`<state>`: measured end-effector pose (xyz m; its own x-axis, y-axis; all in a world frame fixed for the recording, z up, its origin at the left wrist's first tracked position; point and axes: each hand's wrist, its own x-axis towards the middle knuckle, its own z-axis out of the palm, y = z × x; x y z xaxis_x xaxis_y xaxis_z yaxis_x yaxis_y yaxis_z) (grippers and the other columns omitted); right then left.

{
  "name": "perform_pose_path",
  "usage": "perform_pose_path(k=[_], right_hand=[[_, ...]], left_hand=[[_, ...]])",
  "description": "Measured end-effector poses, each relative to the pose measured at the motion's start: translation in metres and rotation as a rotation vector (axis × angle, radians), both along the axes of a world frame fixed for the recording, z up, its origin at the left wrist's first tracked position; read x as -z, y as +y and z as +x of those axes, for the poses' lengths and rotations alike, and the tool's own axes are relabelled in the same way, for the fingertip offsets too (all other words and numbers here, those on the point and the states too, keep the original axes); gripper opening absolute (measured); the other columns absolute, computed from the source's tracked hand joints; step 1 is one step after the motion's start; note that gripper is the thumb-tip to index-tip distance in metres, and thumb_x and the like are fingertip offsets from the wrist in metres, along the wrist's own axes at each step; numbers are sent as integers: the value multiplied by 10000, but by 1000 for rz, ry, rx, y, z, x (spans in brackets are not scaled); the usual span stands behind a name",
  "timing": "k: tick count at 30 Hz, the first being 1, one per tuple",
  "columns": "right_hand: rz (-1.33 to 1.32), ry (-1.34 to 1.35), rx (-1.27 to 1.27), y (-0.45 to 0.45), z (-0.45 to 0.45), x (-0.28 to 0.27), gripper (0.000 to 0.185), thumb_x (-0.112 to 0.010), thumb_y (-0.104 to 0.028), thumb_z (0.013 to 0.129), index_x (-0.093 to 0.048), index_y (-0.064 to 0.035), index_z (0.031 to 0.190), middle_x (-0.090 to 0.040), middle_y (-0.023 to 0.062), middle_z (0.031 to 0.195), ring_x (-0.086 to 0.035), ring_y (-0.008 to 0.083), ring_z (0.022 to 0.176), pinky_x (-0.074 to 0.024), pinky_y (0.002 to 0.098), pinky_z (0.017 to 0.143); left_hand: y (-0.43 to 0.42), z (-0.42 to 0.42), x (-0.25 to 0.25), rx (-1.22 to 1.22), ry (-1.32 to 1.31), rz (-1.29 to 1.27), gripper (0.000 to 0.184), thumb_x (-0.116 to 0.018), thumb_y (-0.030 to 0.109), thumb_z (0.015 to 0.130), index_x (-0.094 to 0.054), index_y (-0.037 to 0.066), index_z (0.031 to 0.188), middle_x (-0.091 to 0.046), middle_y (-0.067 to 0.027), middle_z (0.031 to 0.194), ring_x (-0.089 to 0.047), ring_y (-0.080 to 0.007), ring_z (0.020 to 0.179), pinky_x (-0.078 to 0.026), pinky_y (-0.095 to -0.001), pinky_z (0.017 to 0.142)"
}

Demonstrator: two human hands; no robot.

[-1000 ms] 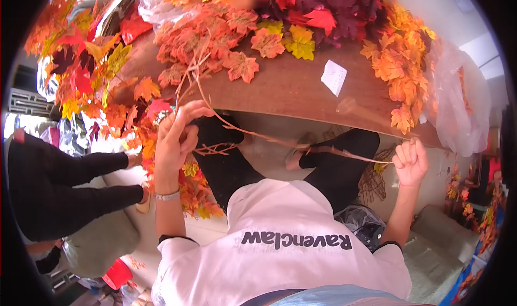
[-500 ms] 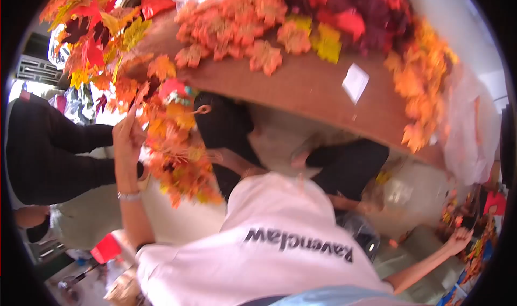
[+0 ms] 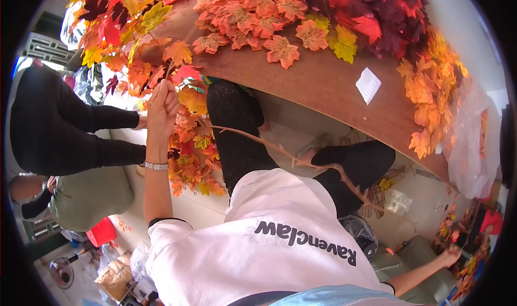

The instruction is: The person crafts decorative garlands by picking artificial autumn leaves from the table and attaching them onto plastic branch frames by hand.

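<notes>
My left hand (image 3: 162, 99), with a metal bracelet at the wrist, is closed on what looks like a thin brown leaf stem, beside the table's left edge. Orange, red and yellow artificial maple leaves (image 3: 191, 166) hang around and below it. A bare brown branch (image 3: 293, 158) with short stubs crosses in front of my lap, its left end close to the hanging leaves. Far out to the right, my right hand (image 3: 449, 257) has its fingers drawn together near more autumn leaves (image 3: 476, 263). Whatever it grips is too small to make out.
On the brown table (image 3: 301, 85) lie piled orange leaves (image 3: 253, 23), dark red leaves (image 3: 388, 31) and a white paper slip (image 3: 368, 85). A plastic bag (image 3: 474, 144) hangs at its right end. A person in black trousers (image 3: 70, 123) stands left, near a green sack (image 3: 94, 195) and a red bucket (image 3: 102, 230).
My left hand has moved right and up, its fingers closing from a more extended pose. The branch now shows across my lap. My right hand has lowered slightly. The view has shifted.
</notes>
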<state>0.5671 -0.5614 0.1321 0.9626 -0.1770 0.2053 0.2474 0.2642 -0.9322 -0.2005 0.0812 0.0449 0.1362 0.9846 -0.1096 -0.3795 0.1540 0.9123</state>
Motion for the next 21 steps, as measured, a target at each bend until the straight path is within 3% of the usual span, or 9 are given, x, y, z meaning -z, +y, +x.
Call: perform_pose_path(k=[1,3,7,9,11,15,17,19,21], right_hand=[[-82,-69,233,4,-18,2,155,-508,-146,840,-521,-46,723,-468,16,584,-279,112,409,-299,297,444],[31,89,270,-89,55,21,178,-499,-141,837,-568,3,916,-573,38,765,-316,107,412,-283,238,422],[70,100,-55,-12,-23,-3,273,-462,-145,874,-398,-80,617,-341,8,528,-226,105,398,-221,223,394],[184,123,-450,30,-35,-11,392,-450,-128,903,-255,-112,563,-151,-17,515,-135,110,417,-178,259,389],[208,71,-913,108,-76,-20,399,-404,-120,926,-221,-125,571,-160,-18,518,-138,95,424,-177,253,395],[293,312,-1304,232,-151,-18,358,-407,-141,928,-266,-121,600,-209,-30,543,-176,76,447,-176,230,398],[310,628,-739,299,-224,-21,314,-429,-164,914,-297,-118,633,-225,-41,546,-200,67,464,-190,200,410],[178,388,-1381,336,-248,17,272,-448,-166,894,-320,-114,660,-238,-45,550,-229,64,481,-214,188,412],[-45,298,-1500,375,-284,35,307,-480,-143,863,-310,-122,608,-252,-40,529,-232,70,455,-222,209,376]], left_hand=[[1,-16,4,92,-107,-18,229,-452,221,925,-549,23,868,-373,71,555,-308,-4,445,-241,-155,394],[-8,-14,4,26,89,4,235,-446,227,929,-548,34,843,-267,90,546,-208,-1,446,-162,-166,397],[-14,0,2,83,179,64,243,-442,224,931,-557,28,846,-276,91,548,-213,3,448,-153,-164,403],[-14,11,-2,135,157,77,249,-439,221,932,-562,23,843,-279,91,548,-214,4,447,-155,-164,403],[-14,21,-12,175,173,108,251,-419,226,939,-537,31,832,-258,87,559,-203,2,451,-155,-159,400],[-15,35,-32,234,184,138,257,-399,229,945,-512,38,816,-247,85,565,-197,0,451,-156,-156,396],[-16,39,-38,245,121,127,267,-406,220,942,-533,19,821,-255,89,552,-203,2,443,-153,-159,394],[-18,44,-45,257,48,119,268,-407,217,942,-532,14,820,-255,90,547,-208,3,437,-152,-161,392],[-20,48,-57,268,-28,109,260,-401,219,943,-509,22,812,-249,87,549,-213,1,435,-153,-161,389]])
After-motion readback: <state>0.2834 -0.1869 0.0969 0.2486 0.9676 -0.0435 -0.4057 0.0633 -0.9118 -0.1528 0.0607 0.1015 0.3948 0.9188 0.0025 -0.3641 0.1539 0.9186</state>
